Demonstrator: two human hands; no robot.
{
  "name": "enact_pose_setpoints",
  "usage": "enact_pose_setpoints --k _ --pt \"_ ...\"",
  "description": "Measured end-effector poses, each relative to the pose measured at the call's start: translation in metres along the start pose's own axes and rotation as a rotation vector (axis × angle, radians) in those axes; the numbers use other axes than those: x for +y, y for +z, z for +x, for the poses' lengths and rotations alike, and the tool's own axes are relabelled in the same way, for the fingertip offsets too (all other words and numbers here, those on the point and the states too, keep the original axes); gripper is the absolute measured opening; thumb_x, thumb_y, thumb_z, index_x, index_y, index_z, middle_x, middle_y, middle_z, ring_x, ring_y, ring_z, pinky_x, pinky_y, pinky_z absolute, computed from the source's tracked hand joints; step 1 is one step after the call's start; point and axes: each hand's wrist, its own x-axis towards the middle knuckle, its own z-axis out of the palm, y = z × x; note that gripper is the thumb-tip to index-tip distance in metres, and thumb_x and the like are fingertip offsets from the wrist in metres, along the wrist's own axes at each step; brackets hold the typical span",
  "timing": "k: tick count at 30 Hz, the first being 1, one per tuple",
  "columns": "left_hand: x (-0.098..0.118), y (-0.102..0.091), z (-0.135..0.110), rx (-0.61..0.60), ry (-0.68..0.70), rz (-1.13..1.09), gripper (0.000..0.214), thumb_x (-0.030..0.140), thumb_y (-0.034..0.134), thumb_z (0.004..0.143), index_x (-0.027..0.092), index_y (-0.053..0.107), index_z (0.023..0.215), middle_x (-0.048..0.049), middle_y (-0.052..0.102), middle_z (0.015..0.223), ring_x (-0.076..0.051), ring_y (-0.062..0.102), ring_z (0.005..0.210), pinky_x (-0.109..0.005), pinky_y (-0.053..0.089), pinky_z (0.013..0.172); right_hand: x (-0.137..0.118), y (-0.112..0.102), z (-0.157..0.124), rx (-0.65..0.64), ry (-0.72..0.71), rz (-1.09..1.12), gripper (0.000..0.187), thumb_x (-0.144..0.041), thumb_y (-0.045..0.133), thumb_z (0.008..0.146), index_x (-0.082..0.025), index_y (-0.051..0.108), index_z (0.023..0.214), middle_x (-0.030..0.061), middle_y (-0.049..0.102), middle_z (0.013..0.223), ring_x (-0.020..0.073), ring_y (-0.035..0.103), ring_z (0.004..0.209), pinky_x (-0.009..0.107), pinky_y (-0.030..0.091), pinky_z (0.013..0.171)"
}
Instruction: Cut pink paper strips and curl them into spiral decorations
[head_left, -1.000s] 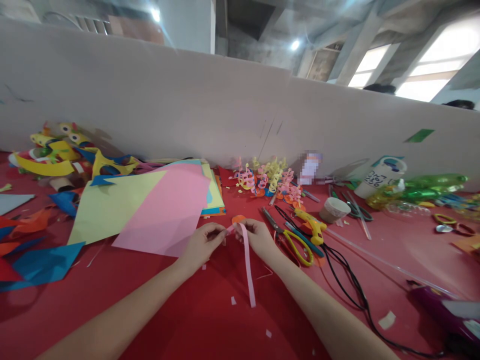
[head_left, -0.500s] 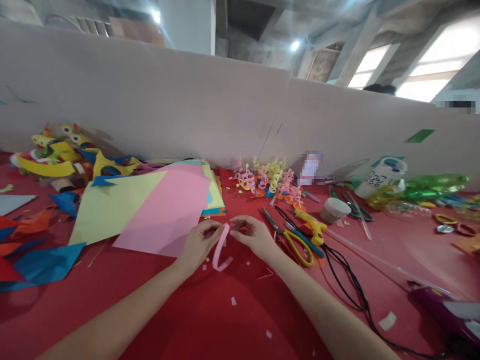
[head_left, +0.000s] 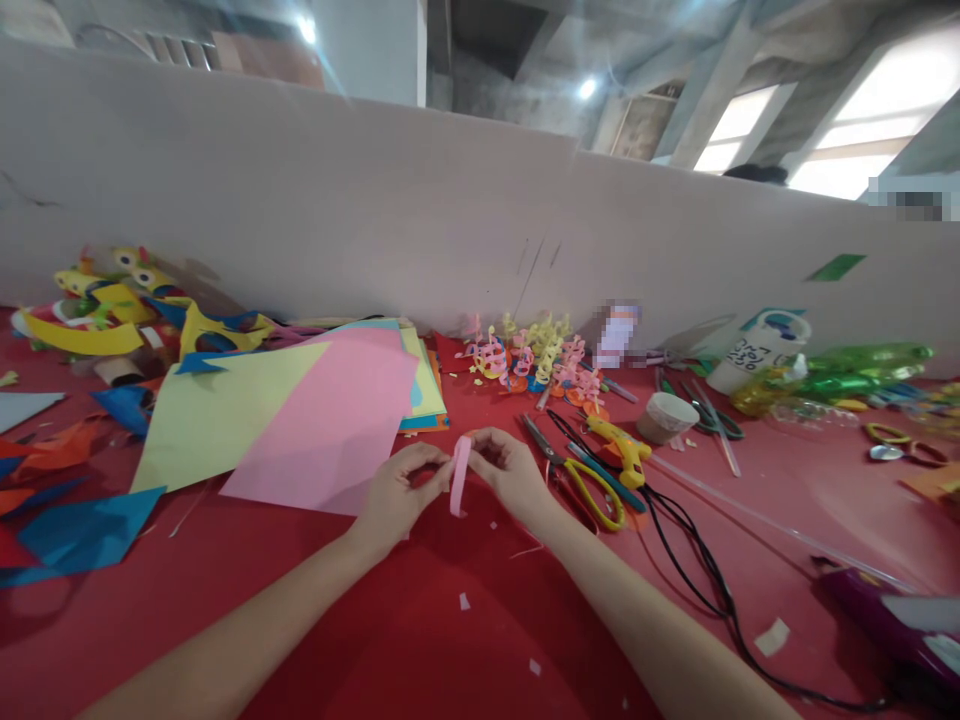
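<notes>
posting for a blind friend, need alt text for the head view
The left hand holds a pink paper strip over a red table, with the right hand close beside it. Pink and pale yellow sheets lie to the left, yellow-handled scissors and a yellow glue gun to the right.

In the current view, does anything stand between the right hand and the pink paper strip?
Nothing visible does. The pink paper strip hangs at the fingertips of the left hand, with those of the right hand close beside it; whether they touch it is unclear. The yellow-handled scissors lie to the right, out of the way.
</notes>
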Motion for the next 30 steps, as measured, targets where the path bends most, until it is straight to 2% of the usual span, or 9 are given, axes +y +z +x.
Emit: enact_pose_setpoints --k 7,11,15,19,22,26,30 --pt "-0.0022 0.0016 -0.0015 -0.029 0.012 0.021 0.017 0.022 0.053 0.079 0.019 0.062 0.065 -0.0005 0.063 0.066 -0.014 0.059 0.066 -0.026 0.047 0.069 -0.0029 0.0030 -0.0009 -0.054 0.036 0.056 0.027 -0.044 0.066 0.067 -0.019 0.055 0.069 -0.0004 0.059 0.063 0.0125 0.054 0.056 0.026 0.047 0.059" --pt "0.0006 0.0017 -0.0016 -0.003 0.015 0.006 0.012 0.021 0.055 0.077 0.019 0.062 0.067 -0.0011 0.065 0.070 -0.014 0.060 0.068 -0.026 0.048 0.069 0.0027 0.0050 0.0002 -0.015 0.066 0.105 0.029 -0.042 0.071 0.062 -0.020 0.053 0.072 -0.0015 0.060 0.063 0.0128 0.056 0.054 0.027 0.047 0.059" --pt "0.0031 0.0006 -0.0011 -0.017 -0.032 -0.011 0.017 0.024 0.054 0.078 0.019 0.062 0.063 -0.0009 0.063 0.065 -0.014 0.059 0.066 -0.026 0.048 0.068 0.0044 0.0055 0.0001 0.055 0.036 0.101 0.031 -0.041 0.073 0.061 -0.021 0.050 0.070 -0.0019 0.060 0.062 0.0128 0.056 0.055 0.026 0.045 0.058" --pt "0.0011 -0.0008 0.0005 0.047 -0.123 -0.087 0.014 0.027 0.055 0.077 0.019 0.062 0.067 0.0006 0.062 0.064 -0.014 0.059 0.062 -0.025 0.048 0.063 0.0008 0.0032 -0.0013 0.045 0.054 0.039 0.029 -0.046 0.067 0.067 -0.018 0.058 0.067 0.0002 0.060 0.061 0.0132 0.054 0.055 0.026 0.045 0.056" --pt "-0.0008 -0.0013 0.0014 0.081 -0.138 -0.115 0.013 0.027 0.056 0.075 0.018 0.063 0.069 -0.0001 0.064 0.068 -0.014 0.059 0.065 -0.025 0.048 0.063 -0.0021 0.0019 -0.0015 -0.016 -0.018 -0.033 0.026 -0.043 0.067 0.068 -0.017 0.065 0.068 0.0032 0.063 0.068 0.0163 0.058 0.064 0.029 0.047 0.063" --pt "-0.0010 -0.0008 0.0006 0.022 -0.112 -0.130 0.014 0.027 0.054 0.077 0.019 0.062 0.068 0.0006 0.063 0.061 -0.015 0.059 0.062 -0.026 0.048 0.063 -0.0035 0.0012 -0.0006 -0.033 -0.178 -0.105 0.016 -0.037 0.068 0.070 -0.022 0.070 0.073 0.0056 0.067 0.080 0.0206 0.062 0.080 0.034 0.048 0.078" --pt "-0.0011 -0.0003 -0.0003 0.002 -0.095 -0.099 0.015 0.029 0.055 0.078 0.019 0.062 0.070 -0.0002 0.064 0.061 -0.016 0.059 0.065 -0.027 0.047 0.065 -0.0019 -0.0002 -0.0002 -0.017 -0.158 -0.105 0.014 -0.035 0.069 0.069 -0.022 0.071 0.075 0.0054 0.069 0.081 0.0205 0.063 0.078 0.035 0.051 0.076"
